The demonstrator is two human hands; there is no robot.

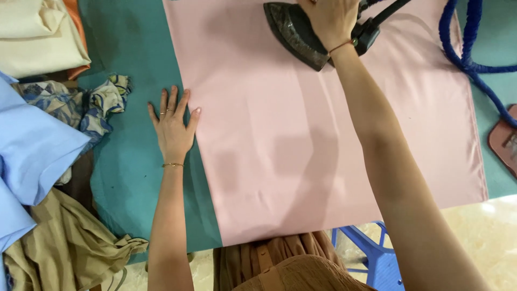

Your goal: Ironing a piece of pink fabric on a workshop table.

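Your right hand (331, 19) grips the dark metal iron (293, 32) at the far edge of the flat pink cloth (301, 134); your left hand (173, 126) lies open-palmed on its left edge, over the teal-covered board (134, 172).

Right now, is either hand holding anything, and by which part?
The right hand grips the iron by its top handle. The left hand holds nothing, lying flat at the pink cloth edge.

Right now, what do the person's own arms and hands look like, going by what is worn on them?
Both arms are bare, with no sleeves and no gloves. The left hand has thin rings on two fingers and a fine gold chain bracelet at the wrist. The right hand has a thin red string bracelet at its wrist.
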